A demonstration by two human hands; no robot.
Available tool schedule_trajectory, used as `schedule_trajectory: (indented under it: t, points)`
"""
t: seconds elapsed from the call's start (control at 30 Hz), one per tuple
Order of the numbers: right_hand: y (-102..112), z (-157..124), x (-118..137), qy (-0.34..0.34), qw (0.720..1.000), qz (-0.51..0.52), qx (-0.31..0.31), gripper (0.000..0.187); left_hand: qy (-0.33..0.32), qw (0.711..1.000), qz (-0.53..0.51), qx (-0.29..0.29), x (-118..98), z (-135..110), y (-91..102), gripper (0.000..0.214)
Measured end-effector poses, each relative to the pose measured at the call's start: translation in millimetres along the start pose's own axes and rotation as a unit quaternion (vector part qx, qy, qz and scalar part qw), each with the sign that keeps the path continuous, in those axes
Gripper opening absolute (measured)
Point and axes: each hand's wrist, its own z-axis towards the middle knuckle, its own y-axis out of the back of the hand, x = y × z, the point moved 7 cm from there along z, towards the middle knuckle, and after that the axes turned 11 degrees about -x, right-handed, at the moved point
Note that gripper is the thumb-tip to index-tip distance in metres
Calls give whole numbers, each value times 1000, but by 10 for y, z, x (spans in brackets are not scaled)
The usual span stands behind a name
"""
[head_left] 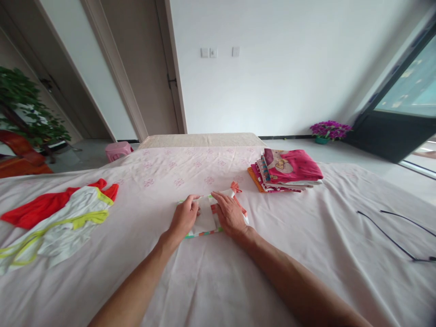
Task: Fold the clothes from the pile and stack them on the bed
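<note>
In the head view, a small white garment point(206, 219) with green, orange and red patterned edges lies folded on the bed cover. At its left edge my left hand point(185, 214) is closed, its fingers curled on the cloth. My right hand point(232, 216) rests flat across the right part of the garment, fingers stretched out and pointing away from me. An orange tie or bow point(235, 186) sticks out beyond the right fingers. Part of the garment is hidden beneath both hands.
To the right stands a stack of folded clothes point(293, 165), a pink piece on top. Loose at left lie a red garment point(44, 208) and a white one with yellow trim point(73, 220). Dark-framed glasses point(391, 231) sit far right on the pale bed cover point(211, 281).
</note>
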Motion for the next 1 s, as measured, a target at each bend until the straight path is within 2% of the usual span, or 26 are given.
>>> schedule_trajectory:
  t: [0.07,0.13,0.17,0.23,0.3,0.37,0.43,0.5,0.6,0.67,0.8,0.9,1.0]
  points:
    - [19,-12,106,40,999,-2,5,44,-101,994,31,-19,-60,-73,24,37]
    - [-48,-65,182,82,995,-28,43,48,-199,976,84,-24,-75,-187,-37,39]
    - [-106,-104,197,98,992,-47,68,51,-226,968,109,-22,-47,-240,-89,43]
    - [-219,-182,175,110,985,-87,106,56,-252,957,141,-19,39,-309,-184,50]
    - [-291,-233,127,103,981,-113,121,57,-246,958,147,-21,138,-316,-220,52]
    - [-321,-252,98,93,980,-123,128,57,-200,969,137,-50,263,-250,-138,51]
    - [-319,-243,92,82,980,-122,135,56,-113,982,120,-95,433,-151,45,53]
    - [-293,-213,101,67,981,-117,138,56,-11,991,75,-114,618,-79,239,62]
    - [-227,-153,134,56,984,-107,128,55,124,988,-53,-77,787,-72,399,69]
    - [-186,-121,168,63,985,-104,120,48,188,972,-137,-29,780,-128,411,65]
    - [-135,-96,213,75,984,-119,112,35,251,924,-282,55,576,-260,339,52]
    - [-116,-95,236,78,981,-140,108,27,274,891,-360,28,465,-292,377,52]
    - [-131,-105,285,88,980,-140,112,18,258,876,-408,2,350,-287,477,52]
